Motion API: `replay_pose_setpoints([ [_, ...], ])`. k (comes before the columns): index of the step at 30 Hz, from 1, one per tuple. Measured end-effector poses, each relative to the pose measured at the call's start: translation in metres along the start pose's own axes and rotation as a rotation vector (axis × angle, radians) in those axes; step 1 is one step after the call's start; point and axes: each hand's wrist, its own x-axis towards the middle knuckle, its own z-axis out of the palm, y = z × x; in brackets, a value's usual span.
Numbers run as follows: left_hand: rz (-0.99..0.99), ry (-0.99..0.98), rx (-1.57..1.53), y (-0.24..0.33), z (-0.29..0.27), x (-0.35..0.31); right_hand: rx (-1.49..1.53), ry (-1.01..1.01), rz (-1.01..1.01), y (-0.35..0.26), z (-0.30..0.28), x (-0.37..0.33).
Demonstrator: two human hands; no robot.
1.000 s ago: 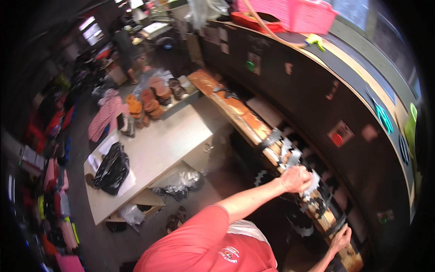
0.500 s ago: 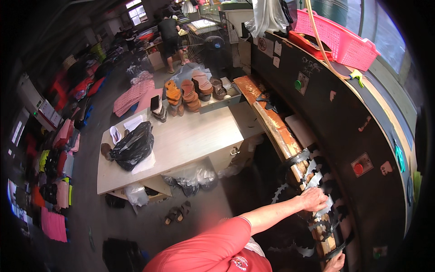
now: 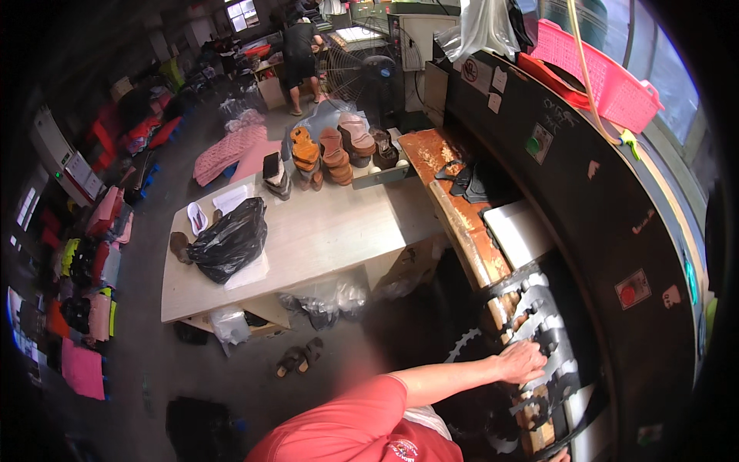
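My left hand (image 3: 522,362) reaches across a narrow wooden bench, its fingers curled down onto a grey-black sheet with notched edges (image 3: 566,362). The sheet lies along the bench in scalloped strips, some loose ends hanging off the left side. At the lower edge only a bit of my right hand (image 3: 560,456) shows, beside a dark curved band (image 3: 577,431); its grip is cut off by the frame. Farther up, black sandal-like pieces (image 3: 469,181) rest on the worn orange-brown bench top (image 3: 435,154).
A dark partition (image 3: 570,169) curves along the right, with a pink basket (image 3: 600,65) on top. Left of the bench, a pale table (image 3: 323,239) bears stacked shoe soles (image 3: 336,158) and a black plastic bag (image 3: 231,242). A large fan (image 3: 377,77) and another person (image 3: 300,61) are beyond.
My left hand has shifted slightly left and nearer along the sheet, which now lies flatter and wider on the bench. My right hand has dropped mostly out of the frame.
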Motion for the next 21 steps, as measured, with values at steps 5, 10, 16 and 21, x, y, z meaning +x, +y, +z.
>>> replay_pose_setpoints([
  [5,0.078,0.033,0.003,0.007,-0.013,-0.047,-0.015,0.198,-0.158,-0.074,-0.025,-0.026],
  [10,0.065,-0.019,-0.05,0.022,-0.038,-0.09,-0.06,0.184,-0.488,-0.164,-0.025,-0.03],
  [16,0.054,-0.115,-0.214,0.033,-0.082,-0.132,-0.238,-0.177,-0.52,-0.22,-0.002,-0.025],
  [21,-0.061,-0.161,-0.541,0.047,-0.123,-0.127,-0.292,0.088,-1.037,-0.213,0.011,-0.03],
])
